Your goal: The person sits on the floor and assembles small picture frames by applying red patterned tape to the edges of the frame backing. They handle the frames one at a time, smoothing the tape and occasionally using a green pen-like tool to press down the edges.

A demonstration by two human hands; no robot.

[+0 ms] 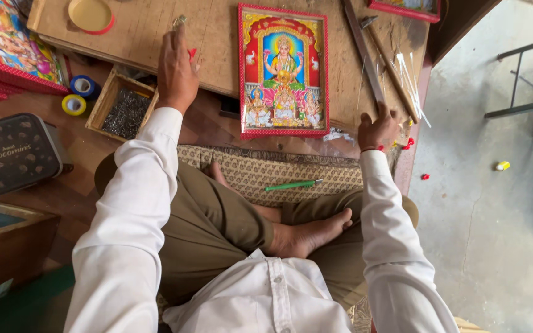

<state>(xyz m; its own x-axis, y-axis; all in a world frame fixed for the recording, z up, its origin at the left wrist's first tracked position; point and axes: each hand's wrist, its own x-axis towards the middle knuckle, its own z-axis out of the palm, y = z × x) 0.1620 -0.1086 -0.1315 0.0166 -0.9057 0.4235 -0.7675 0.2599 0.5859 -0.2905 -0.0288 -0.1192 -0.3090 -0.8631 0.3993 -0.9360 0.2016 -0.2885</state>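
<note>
On the desk [217,37] the framed picture [284,71] is lying flat between both hands. Left hand [176,71], at ten o'clock, is pinching a small metal piece [179,22]; right hand [377,129] is clenching loosely at four o'clock. Stiff, probably fragile: grasp the frame edges.

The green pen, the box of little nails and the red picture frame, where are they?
green pen [292,184], head view, middle of its barrel.
box of little nails [126,113], head view, on the nails inside.
red picture frame [241,68], head view, left edge.

Red-framed devotional picture [283,71] lies flat — face up — on the wooden board.
</note>
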